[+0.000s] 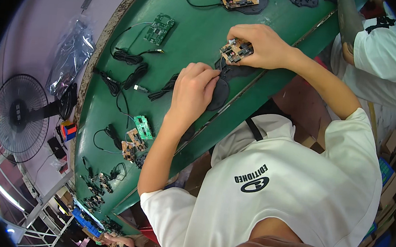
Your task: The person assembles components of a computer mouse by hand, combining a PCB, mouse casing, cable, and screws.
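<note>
Tan circuit board (232, 53) held in the right hand (263, 47) above the green workbench (196, 34), close to its near edge.

Right thumb and fingers are closed on the board, black components on its visible face. Left hand (194, 88), fingers drawn narrow, is at a dark moulded shell (219, 97) lying along the near edge; whether it pinches anything cannot be told. Just beside that hand lies a bundled black cable (164, 89). Toward the speckled far edge lies a green circuit board (159, 28), a coiled black lead (127, 57) near it. Toward the workbench's left end, a bright green board (143, 127) lies beside smaller tan boards (128, 151). Beyond the far edge stands a black fan (20, 112).
</note>
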Tool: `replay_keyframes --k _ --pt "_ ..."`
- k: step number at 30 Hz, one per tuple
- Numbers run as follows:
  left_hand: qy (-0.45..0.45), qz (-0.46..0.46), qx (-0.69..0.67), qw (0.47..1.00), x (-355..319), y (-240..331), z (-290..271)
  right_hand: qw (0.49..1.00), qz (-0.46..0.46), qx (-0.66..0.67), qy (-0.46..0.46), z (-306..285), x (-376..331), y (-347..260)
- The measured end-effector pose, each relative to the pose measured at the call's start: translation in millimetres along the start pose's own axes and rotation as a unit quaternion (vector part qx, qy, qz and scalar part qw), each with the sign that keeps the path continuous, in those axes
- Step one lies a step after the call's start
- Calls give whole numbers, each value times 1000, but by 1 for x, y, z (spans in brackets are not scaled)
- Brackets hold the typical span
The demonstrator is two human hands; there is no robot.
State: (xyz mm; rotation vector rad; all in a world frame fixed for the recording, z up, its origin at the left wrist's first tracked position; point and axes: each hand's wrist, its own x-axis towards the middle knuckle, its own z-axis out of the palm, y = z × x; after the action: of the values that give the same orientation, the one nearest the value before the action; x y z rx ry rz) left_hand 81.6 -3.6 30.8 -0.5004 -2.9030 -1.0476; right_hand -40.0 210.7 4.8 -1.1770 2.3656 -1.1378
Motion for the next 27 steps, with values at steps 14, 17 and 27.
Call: replay_keyframes --k 14,17,27 --pt "-154 119 251 948 6 26 -18 987 49 -80 129 15 -1 -8" --pt "-149 128 203 959 5 15 -28 983 65 -115 131 20 -2 -6" --pt "-126 -101 -92 983 29 -6 -15 987 81 -93 101 20 7 -7"
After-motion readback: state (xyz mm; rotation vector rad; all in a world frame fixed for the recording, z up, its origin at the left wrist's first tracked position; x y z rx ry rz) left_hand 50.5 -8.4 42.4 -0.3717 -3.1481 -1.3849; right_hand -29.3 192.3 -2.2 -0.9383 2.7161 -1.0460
